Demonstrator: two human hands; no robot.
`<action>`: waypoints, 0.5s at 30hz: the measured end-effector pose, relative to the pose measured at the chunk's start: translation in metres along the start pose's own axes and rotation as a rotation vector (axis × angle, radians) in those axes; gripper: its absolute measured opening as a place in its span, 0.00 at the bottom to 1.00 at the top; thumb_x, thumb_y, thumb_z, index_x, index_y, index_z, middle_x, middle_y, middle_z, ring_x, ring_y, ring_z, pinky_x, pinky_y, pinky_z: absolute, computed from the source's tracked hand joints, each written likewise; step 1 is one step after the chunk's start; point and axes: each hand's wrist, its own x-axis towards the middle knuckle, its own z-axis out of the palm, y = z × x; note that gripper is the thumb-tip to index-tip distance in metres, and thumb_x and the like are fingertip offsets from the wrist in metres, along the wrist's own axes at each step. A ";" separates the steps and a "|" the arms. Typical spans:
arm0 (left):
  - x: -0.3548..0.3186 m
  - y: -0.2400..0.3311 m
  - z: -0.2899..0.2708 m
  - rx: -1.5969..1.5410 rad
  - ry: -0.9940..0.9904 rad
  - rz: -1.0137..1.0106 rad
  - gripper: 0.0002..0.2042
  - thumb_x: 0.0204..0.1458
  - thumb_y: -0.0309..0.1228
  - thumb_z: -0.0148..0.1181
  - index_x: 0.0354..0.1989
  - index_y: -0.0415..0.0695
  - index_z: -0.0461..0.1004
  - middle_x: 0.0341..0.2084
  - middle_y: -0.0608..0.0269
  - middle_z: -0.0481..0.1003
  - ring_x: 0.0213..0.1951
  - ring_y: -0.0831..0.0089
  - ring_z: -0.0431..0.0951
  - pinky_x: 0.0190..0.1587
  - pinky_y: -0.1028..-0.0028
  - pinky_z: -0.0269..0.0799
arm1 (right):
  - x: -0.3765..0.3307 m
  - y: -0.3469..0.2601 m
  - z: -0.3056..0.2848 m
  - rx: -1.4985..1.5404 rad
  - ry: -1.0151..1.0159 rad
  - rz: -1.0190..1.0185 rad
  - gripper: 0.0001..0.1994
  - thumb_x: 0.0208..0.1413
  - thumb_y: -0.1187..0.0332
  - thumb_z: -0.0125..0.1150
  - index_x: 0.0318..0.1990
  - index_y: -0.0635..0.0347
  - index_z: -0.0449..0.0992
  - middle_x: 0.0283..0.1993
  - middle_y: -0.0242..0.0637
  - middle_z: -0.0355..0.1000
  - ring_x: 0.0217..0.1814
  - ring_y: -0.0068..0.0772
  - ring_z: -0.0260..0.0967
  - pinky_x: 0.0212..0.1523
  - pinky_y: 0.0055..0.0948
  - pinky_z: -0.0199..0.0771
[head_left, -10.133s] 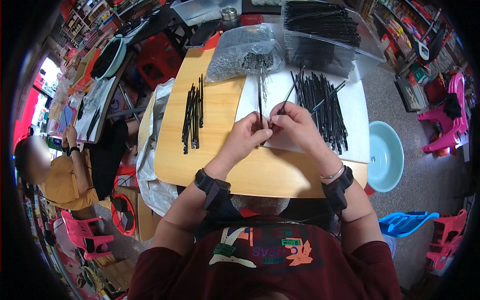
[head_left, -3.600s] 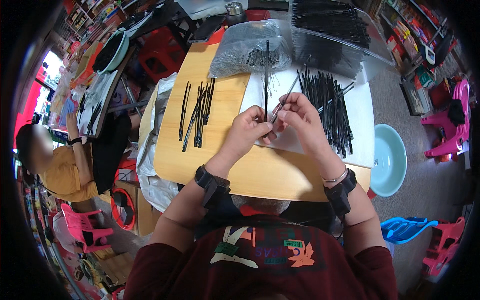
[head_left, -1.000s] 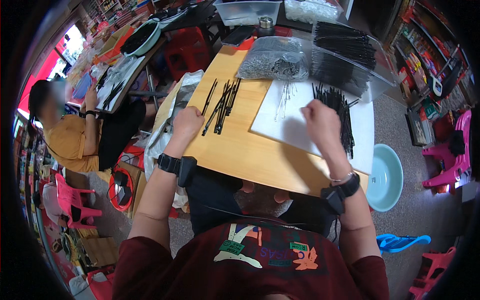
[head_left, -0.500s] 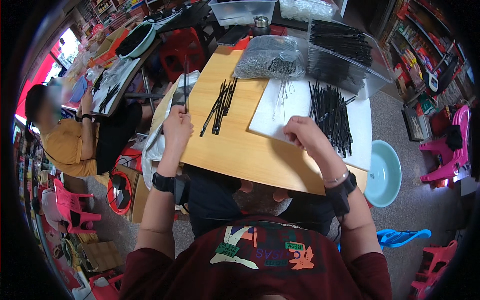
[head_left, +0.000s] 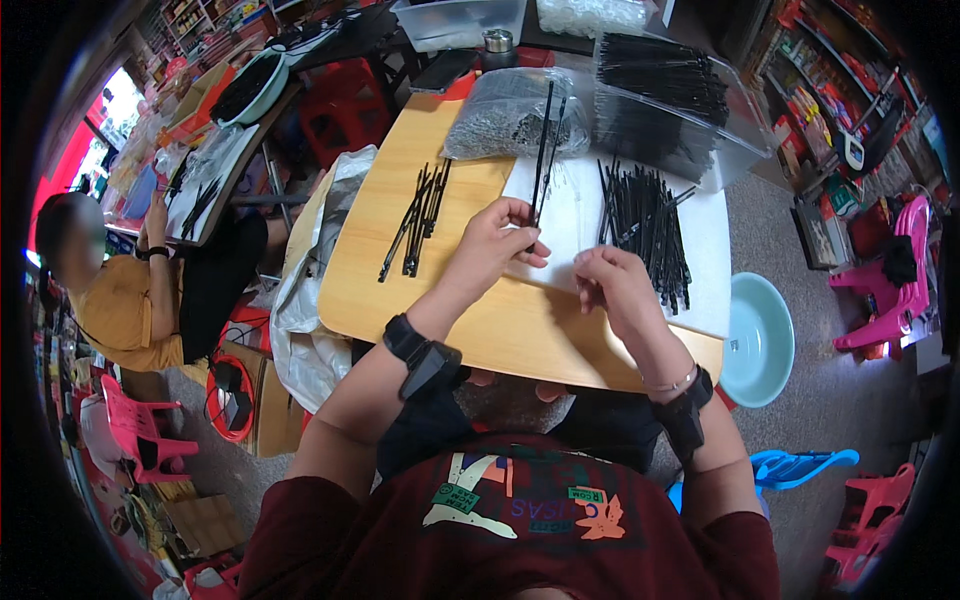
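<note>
Seated person: at far left, in a yellow top (head_left: pixel 120 305), at another table, well apart from the work.
White plastic bag: crinkled sheet (head_left: pixel 310 300) hanging off the counter's left edge.
Counter: pale wood (head_left: pixel 400 290), smooth, with rounded corners.
Small pile: thin black sticks (head_left: pixel 415 220) lying loose on the bare wood, left of the hands.
Left hand: the left hand (head_left: pixel 490 250) has its grip pinched on the lower end of one long stick.
Black stick: the black stick (head_left: pixel 541 150) is slim, straight and matte, nearly upright in the picture, reaching from the fingers up over the grey bag.
Grey bag: clear plastic (head_left: pixel 510 115) full of small grey pieces, at the counter's far edge.
White sheet: flat paper (head_left: pixel 575 215) under both hands.
Right hand: the right hand (head_left: pixel 615 290) is curled over the sheet, fingertips drawn together; whether its grip holds anything I cannot tell.
Large pile: many black sticks (head_left: pixel 650 225) fanned on the sheet, just right of the hands.
Clear tray: more black sticks (head_left: pixel 660 85) stacked inside.
Basin: pale green, round (head_left: pixel 760 340), on the floor at right.
</note>
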 end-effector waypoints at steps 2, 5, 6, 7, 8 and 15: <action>0.008 -0.004 0.005 -0.052 0.003 0.004 0.08 0.53 0.22 0.53 0.41 0.36 0.65 0.31 0.59 0.71 0.33 0.69 0.78 0.36 0.75 0.78 | 0.003 -0.002 -0.002 -0.098 -0.035 0.028 0.05 0.49 0.72 0.56 0.29 0.66 0.72 0.21 0.33 0.68 0.18 0.20 0.62 0.17 0.20 0.62; 0.017 -0.012 -0.005 -0.064 0.021 0.014 0.08 0.53 0.22 0.53 0.41 0.36 0.65 0.30 0.58 0.71 0.32 0.70 0.78 0.35 0.75 0.78 | -0.008 -0.006 -0.003 -0.230 -0.113 0.067 0.05 0.50 0.70 0.56 0.30 0.62 0.72 0.21 0.30 0.69 0.19 0.16 0.63 0.17 0.16 0.59; 0.017 -0.012 -0.006 -0.049 0.058 0.018 0.08 0.53 0.22 0.53 0.40 0.35 0.65 0.30 0.58 0.72 0.32 0.69 0.78 0.34 0.75 0.78 | -0.016 -0.006 -0.006 -0.320 -0.189 0.157 0.04 0.50 0.71 0.56 0.30 0.61 0.72 0.21 0.29 0.69 0.19 0.15 0.63 0.17 0.16 0.59; 0.018 -0.014 -0.009 -0.051 0.058 0.014 0.08 0.53 0.22 0.53 0.40 0.35 0.65 0.30 0.58 0.72 0.32 0.69 0.78 0.34 0.75 0.78 | -0.024 -0.005 -0.010 -0.410 -0.269 0.245 0.03 0.49 0.71 0.56 0.30 0.60 0.72 0.22 0.29 0.69 0.20 0.14 0.64 0.17 0.16 0.58; 0.020 -0.018 -0.013 -0.079 0.082 0.043 0.08 0.53 0.22 0.53 0.40 0.35 0.65 0.30 0.58 0.72 0.32 0.69 0.78 0.34 0.75 0.78 | -0.032 0.000 -0.012 -0.418 -0.326 0.242 0.04 0.50 0.71 0.56 0.29 0.61 0.73 0.20 0.29 0.69 0.19 0.16 0.64 0.18 0.17 0.61; 0.020 -0.016 -0.020 -0.137 0.064 0.038 0.09 0.52 0.20 0.53 0.41 0.36 0.65 0.32 0.58 0.72 0.33 0.67 0.78 0.36 0.73 0.78 | -0.038 -0.015 -0.016 -0.273 -0.257 -0.073 0.02 0.51 0.76 0.52 0.31 0.64 0.70 0.26 0.30 0.69 0.25 0.18 0.65 0.24 0.18 0.65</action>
